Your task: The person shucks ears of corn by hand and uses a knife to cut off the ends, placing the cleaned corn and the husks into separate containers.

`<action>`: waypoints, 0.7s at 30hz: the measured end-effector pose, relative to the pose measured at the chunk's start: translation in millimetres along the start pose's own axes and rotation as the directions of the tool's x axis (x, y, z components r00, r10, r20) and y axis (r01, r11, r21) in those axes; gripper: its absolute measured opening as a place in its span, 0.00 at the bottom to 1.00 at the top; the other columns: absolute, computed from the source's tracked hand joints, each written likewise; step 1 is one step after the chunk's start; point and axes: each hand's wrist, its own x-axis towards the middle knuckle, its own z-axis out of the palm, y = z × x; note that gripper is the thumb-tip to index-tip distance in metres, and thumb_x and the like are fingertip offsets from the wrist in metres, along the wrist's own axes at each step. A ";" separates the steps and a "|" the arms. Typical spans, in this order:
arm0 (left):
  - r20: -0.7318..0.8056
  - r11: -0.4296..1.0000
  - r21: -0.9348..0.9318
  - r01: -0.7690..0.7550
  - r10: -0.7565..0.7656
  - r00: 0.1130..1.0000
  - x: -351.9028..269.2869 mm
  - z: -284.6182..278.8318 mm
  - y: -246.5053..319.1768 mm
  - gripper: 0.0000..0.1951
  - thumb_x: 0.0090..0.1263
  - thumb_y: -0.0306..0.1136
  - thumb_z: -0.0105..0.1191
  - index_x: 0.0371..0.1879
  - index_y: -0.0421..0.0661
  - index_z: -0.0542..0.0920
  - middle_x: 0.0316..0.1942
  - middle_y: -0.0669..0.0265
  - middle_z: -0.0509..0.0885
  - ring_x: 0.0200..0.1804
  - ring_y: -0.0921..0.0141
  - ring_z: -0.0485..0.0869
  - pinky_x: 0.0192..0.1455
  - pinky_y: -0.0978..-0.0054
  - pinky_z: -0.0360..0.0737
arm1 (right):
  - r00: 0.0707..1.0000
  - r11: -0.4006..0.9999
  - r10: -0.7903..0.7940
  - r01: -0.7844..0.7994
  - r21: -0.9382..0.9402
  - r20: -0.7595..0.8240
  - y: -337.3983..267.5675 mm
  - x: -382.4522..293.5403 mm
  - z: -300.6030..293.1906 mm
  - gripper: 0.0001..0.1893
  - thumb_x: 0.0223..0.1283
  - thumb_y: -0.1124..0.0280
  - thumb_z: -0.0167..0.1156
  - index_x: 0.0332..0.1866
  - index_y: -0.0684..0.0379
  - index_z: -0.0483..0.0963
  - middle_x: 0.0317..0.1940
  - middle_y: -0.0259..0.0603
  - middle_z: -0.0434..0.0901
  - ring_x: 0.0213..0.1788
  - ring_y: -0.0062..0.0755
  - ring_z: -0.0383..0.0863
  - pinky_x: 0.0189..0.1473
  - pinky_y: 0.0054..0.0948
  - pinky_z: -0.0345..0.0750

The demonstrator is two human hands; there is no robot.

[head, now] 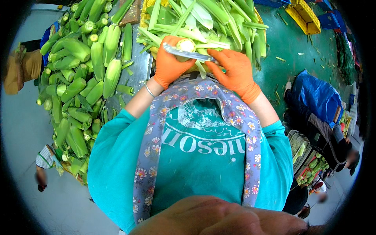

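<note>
In the head view, my left hand point(173, 63), in an orange glove, grips an ear of corn point(186, 45) whose pale cut end faces up. My right hand point(233, 72), gloved the same way, is shut on the handle of a knife point(188, 54). The blade lies across the near side of the corn's cut end, its tip by my left thumb or fingers; which is hard to tell. Just beyond both hands, a heap of green husks and leaves point(202, 17) fills a yellow container. A strip of husk point(201, 70) hangs below the blade.
Many unhusked corn ears point(77, 48) are piled at the left on a metal table point(132, 69). A yellow crate point(304, 16) stands on the green floor at the upper right. Farther right are a blue sheet point(315, 94) and a person in dark clothes point(323, 138); other people are around.
</note>
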 end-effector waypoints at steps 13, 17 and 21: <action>-0.032 0.955 0.216 -0.203 0.215 0.976 -8.3 -1.1 9.9 0.24 0.48 0.35 0.75 0.43 0.43 0.80 0.43 0.58 0.79 0.46 0.55 0.79 0.51 0.60 0.77 | 0.998 0.983 0.058 -0.061 -0.170 -0.022 50.2 3.4 -1.4 0.15 0.62 0.58 0.65 0.47 0.56 0.83 0.32 0.41 0.84 0.36 0.47 0.84 0.38 0.40 0.80; -0.055 0.953 0.199 -0.226 0.242 0.969 -5.0 -5.9 12.1 0.24 0.49 0.33 0.75 0.45 0.43 0.80 0.43 0.58 0.79 0.47 0.55 0.78 0.53 0.61 0.77 | 0.866 0.866 0.500 -0.500 0.016 0.012 89.2 -7.0 -30.0 0.16 0.66 0.58 0.62 0.51 0.56 0.83 0.40 0.43 0.87 0.40 0.38 0.87 0.42 0.35 0.81; 0.007 0.992 0.057 -0.111 0.111 0.994 2.8 -5.8 17.8 0.25 0.52 0.34 0.74 0.48 0.43 0.79 0.45 0.59 0.80 0.49 0.59 0.80 0.54 0.63 0.78 | 0.852 0.722 0.489 -0.515 0.462 0.186 76.1 -6.9 -0.4 0.18 0.66 0.58 0.61 0.56 0.55 0.82 0.44 0.42 0.87 0.47 0.22 0.84 0.48 0.26 0.77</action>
